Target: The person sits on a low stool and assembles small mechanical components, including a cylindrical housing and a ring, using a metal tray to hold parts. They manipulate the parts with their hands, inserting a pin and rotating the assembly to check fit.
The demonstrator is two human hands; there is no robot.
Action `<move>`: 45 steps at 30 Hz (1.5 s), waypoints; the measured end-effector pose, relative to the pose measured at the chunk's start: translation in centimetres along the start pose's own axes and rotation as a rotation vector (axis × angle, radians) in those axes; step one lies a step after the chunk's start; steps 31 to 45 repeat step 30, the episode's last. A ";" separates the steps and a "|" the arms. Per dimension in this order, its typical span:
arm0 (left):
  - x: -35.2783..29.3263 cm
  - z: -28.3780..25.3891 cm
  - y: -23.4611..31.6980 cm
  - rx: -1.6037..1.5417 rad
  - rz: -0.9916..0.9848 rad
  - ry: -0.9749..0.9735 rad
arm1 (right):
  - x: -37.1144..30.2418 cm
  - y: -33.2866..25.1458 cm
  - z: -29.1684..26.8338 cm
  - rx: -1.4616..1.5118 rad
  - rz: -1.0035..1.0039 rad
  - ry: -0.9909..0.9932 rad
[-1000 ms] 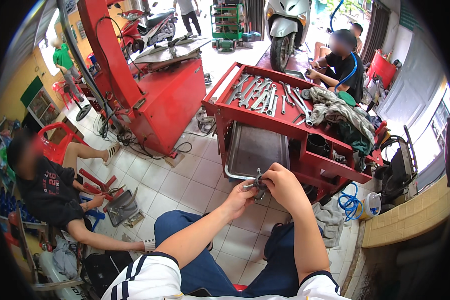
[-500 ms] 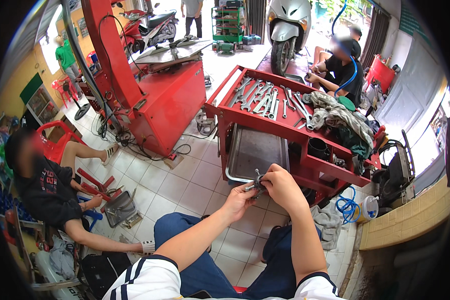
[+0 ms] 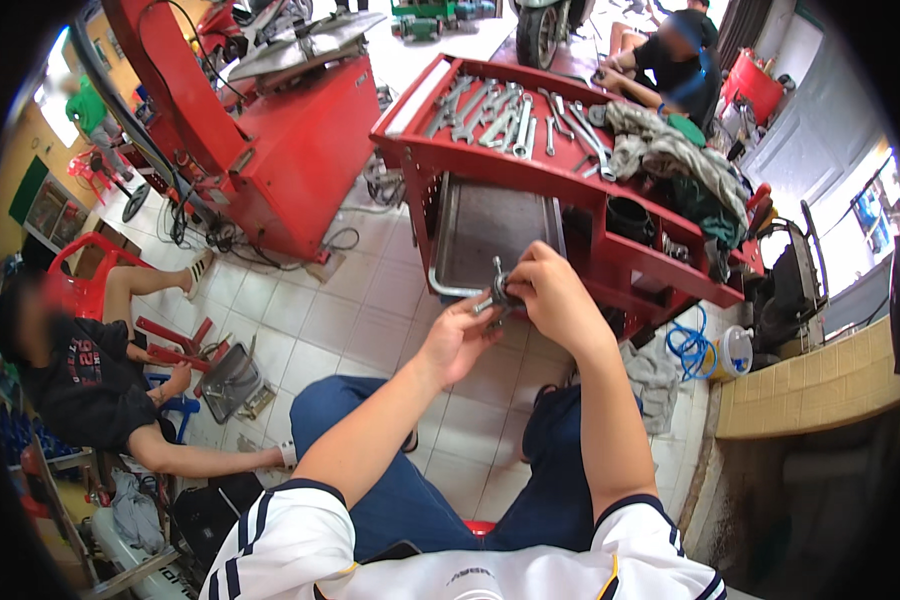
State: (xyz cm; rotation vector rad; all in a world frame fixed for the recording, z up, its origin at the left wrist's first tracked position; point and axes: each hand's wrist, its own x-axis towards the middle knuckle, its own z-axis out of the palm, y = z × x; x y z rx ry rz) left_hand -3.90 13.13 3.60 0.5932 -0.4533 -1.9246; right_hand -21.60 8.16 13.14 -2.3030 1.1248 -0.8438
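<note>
In front of the red tool cart, I hold a small dark-grey metal part (image 3: 498,290) between both hands, above my knees. Short bolt-like ends stick out of its top and its left side. My left hand (image 3: 451,340) pinches it from the left with thumb and fingers. From the right, the bent fingers of my right hand (image 3: 552,292) close on its other side and hide some of it. Exactly what kind of part this is cannot be made out.
Beyond my hands stands the red tool cart (image 3: 410,152), with several wrenches (image 3: 500,115), rags (image 3: 660,145) and a metal tray (image 3: 495,225) below. A red machine (image 3: 305,165) is at left. One seated person (image 3: 90,370) works beside a black pan (image 3: 232,383); another (image 3: 685,75) sits far right.
The view has tipped down, so the cart and machine appear higher. Both hands still grip the metal part, which has turned slightly, and one bolt-like end now points up more clearly.
</note>
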 end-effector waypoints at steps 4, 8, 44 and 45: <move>-0.6 0.2 0.4 -0.019 0.027 0.002 | 0.1 0.4 0.2 0.068 0.015 -0.013; -0.9 1.1 1.2 -0.092 -0.028 -0.029 | 0.3 0.0 -0.8 0.123 0.057 -0.066; -1.3 1.5 1.4 0.323 -0.081 0.357 | 0.2 0.1 1.0 0.018 -0.027 -0.268; -1.3 1.5 1.4 0.323 -0.081 0.357 | 0.2 0.1 1.0 0.018 -0.027 -0.268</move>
